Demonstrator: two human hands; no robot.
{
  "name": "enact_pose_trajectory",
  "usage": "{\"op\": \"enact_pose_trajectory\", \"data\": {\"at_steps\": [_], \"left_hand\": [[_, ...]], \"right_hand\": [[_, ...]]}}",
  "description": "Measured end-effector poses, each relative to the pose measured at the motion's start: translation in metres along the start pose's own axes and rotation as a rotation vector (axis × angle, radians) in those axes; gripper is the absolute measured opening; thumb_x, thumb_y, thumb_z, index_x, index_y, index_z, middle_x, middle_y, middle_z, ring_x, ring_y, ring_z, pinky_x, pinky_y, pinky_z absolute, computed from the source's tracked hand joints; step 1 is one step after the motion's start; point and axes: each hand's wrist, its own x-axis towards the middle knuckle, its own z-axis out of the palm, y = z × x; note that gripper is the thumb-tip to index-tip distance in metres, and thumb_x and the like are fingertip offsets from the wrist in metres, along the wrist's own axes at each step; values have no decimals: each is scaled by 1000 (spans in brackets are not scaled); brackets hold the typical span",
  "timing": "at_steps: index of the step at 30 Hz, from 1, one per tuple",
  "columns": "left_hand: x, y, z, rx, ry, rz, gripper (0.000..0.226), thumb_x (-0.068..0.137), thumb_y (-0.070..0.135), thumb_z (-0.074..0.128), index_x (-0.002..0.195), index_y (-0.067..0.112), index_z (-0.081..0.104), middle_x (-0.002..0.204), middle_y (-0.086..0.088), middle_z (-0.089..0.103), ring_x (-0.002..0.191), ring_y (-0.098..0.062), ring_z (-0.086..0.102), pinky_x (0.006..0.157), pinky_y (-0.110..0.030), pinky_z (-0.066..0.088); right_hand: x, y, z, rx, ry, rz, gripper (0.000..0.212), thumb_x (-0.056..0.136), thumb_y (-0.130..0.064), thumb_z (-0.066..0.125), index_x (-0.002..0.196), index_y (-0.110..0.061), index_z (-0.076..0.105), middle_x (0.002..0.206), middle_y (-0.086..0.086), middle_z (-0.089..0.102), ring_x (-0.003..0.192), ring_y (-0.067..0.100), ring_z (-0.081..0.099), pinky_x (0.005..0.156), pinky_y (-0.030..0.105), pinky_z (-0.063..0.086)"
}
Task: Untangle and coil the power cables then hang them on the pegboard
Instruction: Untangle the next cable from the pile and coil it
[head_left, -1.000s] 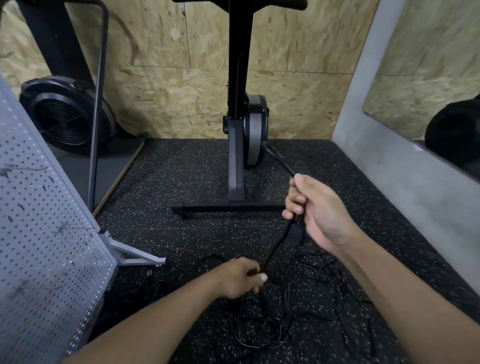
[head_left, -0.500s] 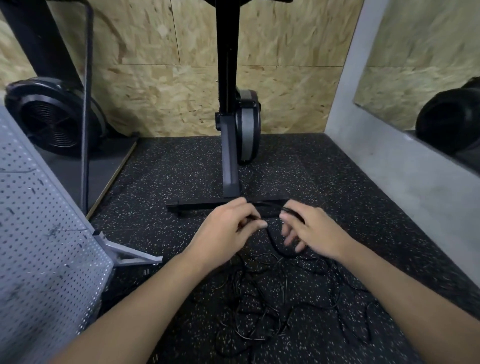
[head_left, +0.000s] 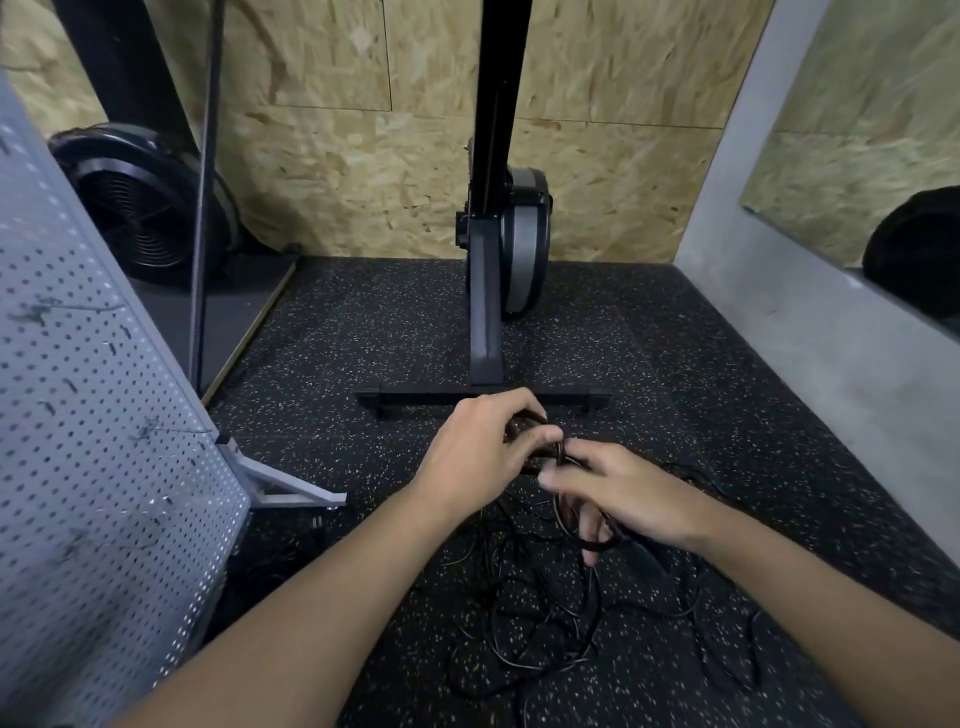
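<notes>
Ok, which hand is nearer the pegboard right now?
Left. The left hand sits right of the pegboard; the right hand is farther right, both gripping the cable.

The right hand (head_left: 623, 493) has blurred fingers (head_left: 589, 525); the left hand (head_left: 483, 452) hides part of the cable (head_left: 605, 543); the pegboard (head_left: 78, 415) is cut off left.

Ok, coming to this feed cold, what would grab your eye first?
Both hands meet at centre, the left hand and right hand gripping a black power cable between them. Below them a tangle of cables sprawls on the speckled floor, and the grey pegboard stands at the left.
</notes>
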Motion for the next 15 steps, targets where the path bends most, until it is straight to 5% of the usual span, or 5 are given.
{"op": "enact_pose_trajectory", "data": {"at_steps": [2, 6, 10, 15], "left_hand": [[-1, -1, 0, 0, -6, -27, 18, 93, 48, 73, 93, 31, 68, 81, 13, 71, 80, -3, 67, 73, -36, 57], [-4, -5, -7, 28, -74, -100, 29, 91, 58, 71, 83, 30, 65, 76, 11, 69, 75, -2, 63, 70, -30, 53], [-9, -18, -12, 11, -204, -244, 49, 88, 78, 57, 95, 32, 72, 90, 12, 75, 93, -4, 69, 92, -39, 57], [-15, -18, -17, -276, -354, -436, 65, 91, 80, 46, 103, 24, 76, 90, 5, 81, 86, -12, 77, 105, -48, 52]], "right_hand": [[-2, -1, 1, -43, -50, -18, 36, 100, -30, 69, 133, -27, 55, 91, -5, 78, 62, 26, 71, 60, 30, 55], [-4, 4, 0, -147, -133, 5, 17, 108, -25, 56, 118, -12, 54, 88, 8, 77, 74, 28, 75, 65, 26, 54], [-7, 8, -6, -100, -126, 43, 32, 109, -27, 51, 118, 3, 46, 78, 3, 68, 72, 22, 74, 67, 35, 63], [-10, 6, -16, -188, 0, -5, 23, 111, -30, 45, 105, -9, 51, 71, -4, 42, 62, 14, 47, 53, 31, 48]]}}
